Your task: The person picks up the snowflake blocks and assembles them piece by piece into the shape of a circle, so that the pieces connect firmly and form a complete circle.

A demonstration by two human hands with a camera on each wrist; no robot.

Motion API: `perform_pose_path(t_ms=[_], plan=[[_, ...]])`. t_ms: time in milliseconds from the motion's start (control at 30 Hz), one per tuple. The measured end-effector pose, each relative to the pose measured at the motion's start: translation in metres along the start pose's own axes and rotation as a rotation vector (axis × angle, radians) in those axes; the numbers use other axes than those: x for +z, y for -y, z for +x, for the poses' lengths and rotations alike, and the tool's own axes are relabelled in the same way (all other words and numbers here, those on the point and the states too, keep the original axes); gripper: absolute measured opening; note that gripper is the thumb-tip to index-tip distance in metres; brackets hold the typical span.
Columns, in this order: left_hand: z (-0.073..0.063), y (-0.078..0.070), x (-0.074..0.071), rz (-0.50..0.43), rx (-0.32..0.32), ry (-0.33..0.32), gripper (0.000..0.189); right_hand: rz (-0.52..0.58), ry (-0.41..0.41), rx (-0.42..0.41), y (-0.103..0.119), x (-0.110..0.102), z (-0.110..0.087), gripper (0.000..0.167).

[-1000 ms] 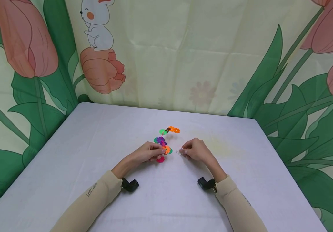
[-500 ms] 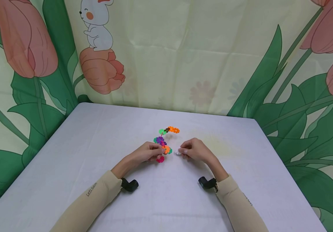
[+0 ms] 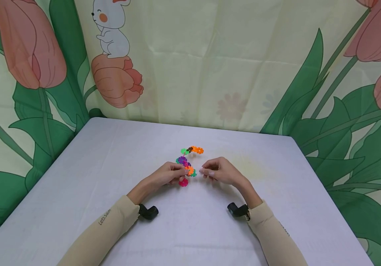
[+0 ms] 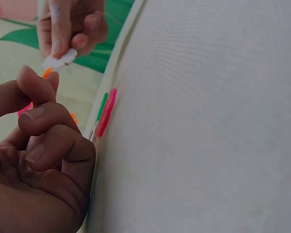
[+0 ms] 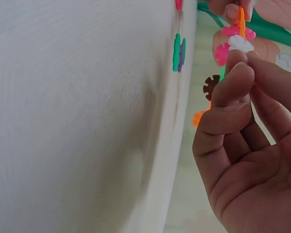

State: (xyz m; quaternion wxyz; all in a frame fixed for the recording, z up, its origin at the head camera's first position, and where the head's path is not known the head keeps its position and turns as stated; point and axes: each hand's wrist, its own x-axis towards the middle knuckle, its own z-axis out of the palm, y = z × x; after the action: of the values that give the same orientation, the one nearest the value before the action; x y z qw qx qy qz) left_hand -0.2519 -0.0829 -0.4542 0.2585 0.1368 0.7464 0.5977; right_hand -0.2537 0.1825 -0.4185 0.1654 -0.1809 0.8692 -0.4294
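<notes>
Nearest, two beige sleeves [image 3: 102, 231] reach in over the white table [image 3: 184, 229], with a black device [image 3: 148, 212] at each wrist. Beyond them the left hand [image 3: 165, 175] pinches an orange flower-shaped disc [image 3: 191, 170] between thumb and finger; a red disc [image 3: 183, 182] shows just on the near side of its fingertips, and a teal disc [image 3: 194, 173] sits right beside the orange one. Facing it, the right hand [image 3: 222, 171] pinches a white disc [image 5: 240, 42] close to the orange one; whether these two touch cannot be told. Farther off, a purple disc [image 3: 182, 159], a light-green disc [image 3: 184, 151], a brown disc [image 3: 190, 148] and two orange discs [image 3: 199, 150] trail away over the table. Behind hangs a cloth backdrop [image 3: 184, 66] printed with tulips [image 3: 37, 44] and a white rabbit [image 3: 115, 42].
</notes>
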Motion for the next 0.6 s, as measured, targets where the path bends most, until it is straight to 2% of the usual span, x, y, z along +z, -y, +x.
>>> perform_pose_path(t_ms=[600], plan=[[0.0010,0.0015,-0.0013,-0.014,-0.014,0.000,0.026,0.000,0.024,-0.040,0.0002,0.0045,0.0025,0.019]])
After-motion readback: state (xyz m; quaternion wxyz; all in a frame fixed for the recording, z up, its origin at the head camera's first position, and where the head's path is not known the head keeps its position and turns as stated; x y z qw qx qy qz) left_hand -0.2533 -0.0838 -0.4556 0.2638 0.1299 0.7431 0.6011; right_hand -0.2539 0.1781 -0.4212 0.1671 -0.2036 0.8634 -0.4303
